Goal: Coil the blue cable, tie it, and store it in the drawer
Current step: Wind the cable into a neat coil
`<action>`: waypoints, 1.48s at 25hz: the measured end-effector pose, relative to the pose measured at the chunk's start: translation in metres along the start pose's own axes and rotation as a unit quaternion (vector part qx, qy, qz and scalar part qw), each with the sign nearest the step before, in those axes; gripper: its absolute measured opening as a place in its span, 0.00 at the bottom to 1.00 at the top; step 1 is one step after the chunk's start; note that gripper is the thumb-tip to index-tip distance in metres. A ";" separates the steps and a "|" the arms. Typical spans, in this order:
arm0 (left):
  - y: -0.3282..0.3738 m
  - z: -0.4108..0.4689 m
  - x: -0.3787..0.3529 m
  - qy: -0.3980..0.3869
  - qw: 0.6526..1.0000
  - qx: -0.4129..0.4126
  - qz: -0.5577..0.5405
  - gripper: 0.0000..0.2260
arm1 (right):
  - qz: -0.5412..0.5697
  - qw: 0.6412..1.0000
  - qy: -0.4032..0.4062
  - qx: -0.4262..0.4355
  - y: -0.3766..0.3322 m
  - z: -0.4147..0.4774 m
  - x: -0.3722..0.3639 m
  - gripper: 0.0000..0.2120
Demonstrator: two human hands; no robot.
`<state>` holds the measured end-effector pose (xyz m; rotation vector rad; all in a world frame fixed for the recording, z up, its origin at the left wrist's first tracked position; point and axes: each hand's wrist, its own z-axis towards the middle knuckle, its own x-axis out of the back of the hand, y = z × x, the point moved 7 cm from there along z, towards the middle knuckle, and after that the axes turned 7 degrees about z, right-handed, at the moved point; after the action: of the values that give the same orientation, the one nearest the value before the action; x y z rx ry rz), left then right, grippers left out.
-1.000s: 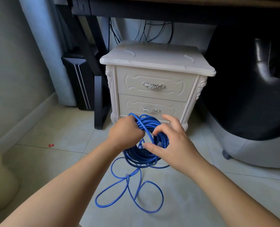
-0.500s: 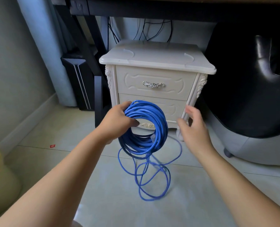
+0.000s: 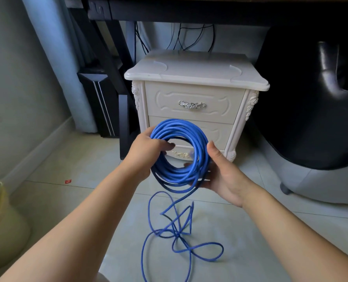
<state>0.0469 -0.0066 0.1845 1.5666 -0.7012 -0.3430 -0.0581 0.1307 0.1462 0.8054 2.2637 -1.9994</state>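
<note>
View: head camera, looking forward and down at a tiled floor (image 3: 57, 200)
Blue cable: most of the blue cable (image 3: 180, 127) is wound into a round coil, held upright in the air between the two hands, just in front of the nightstand; the rest drops from the bottom of the coil and lies in loose, crossing loops on the floor below
Left hand: the left hand (image 3: 146, 151) grips the left side of the coil, its fingers (image 3: 165, 144) curled over the strands and into the ring's opening
Right hand: the right hand (image 3: 223, 174) holds the lower right of the coil, thumb pressed on the near side, the other fingers curled behind the strands
Nightstand: a cream nightstand (image 3: 195, 72) stands under a dark desk (image 3: 189, 11)
Top drawer: the top drawer (image 3: 165, 98) is closed, its silver handle (image 3: 191, 104) in full view
Bottom drawer: the bottom drawer (image 3: 218, 132) is closed, partly hidden by the coil
Left side: a black computer tower (image 3: 100, 102) beside the nightstand, a red scrap (image 3: 68, 181) on the floor, a pale yellow bag (image 3: 0, 220) at the frame edge
Right side: a black padded seat (image 3: 311, 119)
</note>
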 end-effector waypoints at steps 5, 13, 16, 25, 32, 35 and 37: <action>-0.012 -0.011 -0.015 0.051 0.993 0.053 -0.088 0.11 | 0.042 0.996 0.061 0.051 0.002 -0.001 -0.006 0.31; -0.012 -0.023 -0.038 -0.179 0.982 0.053 -0.006 0.22 | -0.068 0.957 0.241 0.144 -0.027 -0.006 0.032 0.20; 0.001 -0.021 -0.032 -0.177 0.981 -0.040 0.065 0.38 | -0.221 0.936 0.233 0.143 -0.041 -0.010 0.030 0.21; 0.015 -0.031 -0.050 -0.131 0.885 -0.255 0.368 0.33 | -0.553 0.819 0.114 0.103 -0.052 -0.020 -0.010 0.29; 0.010 -0.019 -0.036 -0.075 0.968 -0.114 0.209 0.15 | -0.354 0.929 0.082 0.079 -0.050 -0.015 0.007 0.39; 0.002 -0.011 -0.024 -0.042 0.994 -0.042 0.094 0.12 | -0.255 0.961 0.081 0.077 -0.040 -0.015 0.016 0.42; -0.002 -0.009 -0.021 -0.025 0.999 -0.005 0.023 0.10 | -0.227 0.965 0.102 0.085 -0.033 -0.016 0.016 0.43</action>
<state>0.0372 0.0133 0.1794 1.5352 -0.7720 -0.3529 -0.0799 0.1497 0.1741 0.5565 2.6139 -2.4311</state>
